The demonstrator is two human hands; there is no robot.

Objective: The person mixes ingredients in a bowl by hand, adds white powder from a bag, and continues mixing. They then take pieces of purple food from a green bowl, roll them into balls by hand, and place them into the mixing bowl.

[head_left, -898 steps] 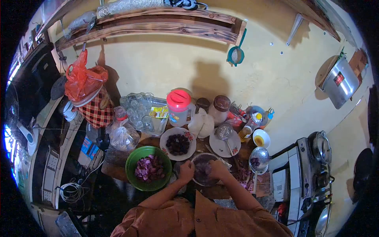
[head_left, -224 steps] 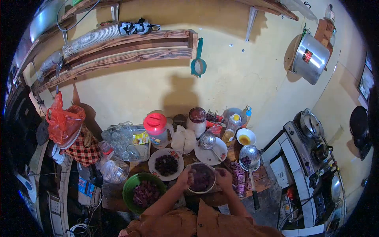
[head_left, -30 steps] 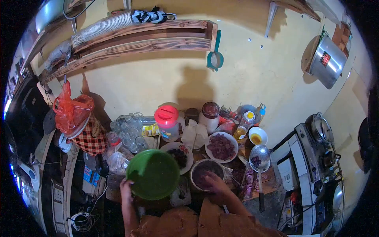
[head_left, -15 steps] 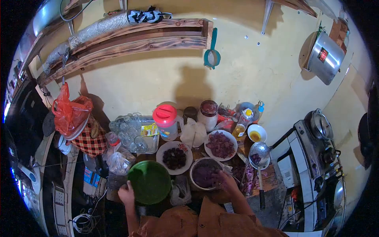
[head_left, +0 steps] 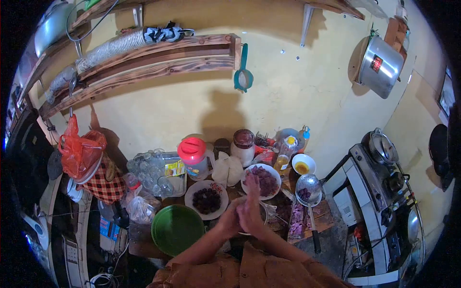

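My left hand (head_left: pixel 229 222) and my right hand (head_left: pixel 250 207) are pressed palm to palm over the bowl (head_left: pixel 265 215), and its contents are mostly covered. The right fingers point up and away from me. Whatever lies between the palms is hidden. To the left is a round green tray (head_left: pixel 175 235). Beyond my left hand, a white plate (head_left: pixel 193 207) carries dark round balls (head_left: pixel 206 200). Behind my right fingers, purple chunks (head_left: pixel 266 180) fill another plate (head_left: pixel 248 172).
A skimmer (head_left: pixel 313 218) rests across a bowl at right, near purple peelings (head_left: pixel 297 223). Behind stand a red-lidded pitcher (head_left: pixel 193 158), a jar (head_left: pixel 243 146), an oil bottle (head_left: pixel 284 156) and a tray of glasses (head_left: pixel 151 170). The stove (head_left: pixel 374 168) is far right.
My right hand has lifted out of the bowl of purple mash. My left hand has left the green tray's edge, and both hands have come together. The view has shifted slightly.
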